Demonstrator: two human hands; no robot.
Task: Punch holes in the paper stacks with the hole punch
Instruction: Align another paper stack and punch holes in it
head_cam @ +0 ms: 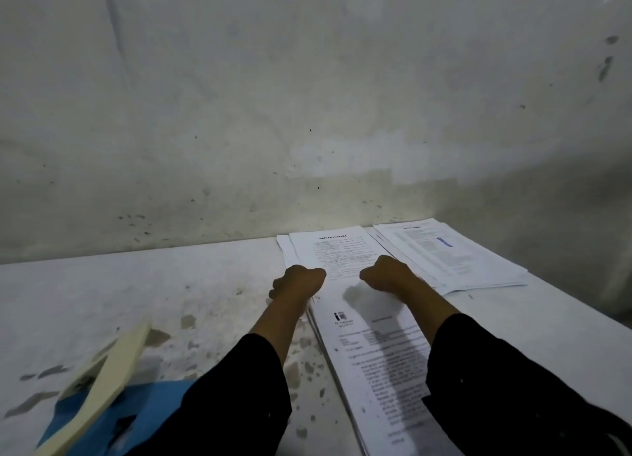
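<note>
- Three paper stacks lie on the white table (102, 284): a near stack (376, 360) running from the bottom edge toward the wall, a middle stack (337, 250) headed by a bold title, and a far-right stack (451, 253) with a blue mark on its top sheet.
- Left hand (297, 281) sits at the far left corner of the near stack, fingers curled under; whether it pinches the sheets cannot be told from behind.
- Right hand (386, 272) is curled the same way above the far end of the near stack, just before the middle stack; its grip is likewise hidden.
- Both forearms wear black sleeves (496, 387).
- Hole punch (99, 387), with a long cream lever, lies at the lower left over a blue base, well apart from both hands.
- Behind the table stands a stained white wall (307, 96).
</note>
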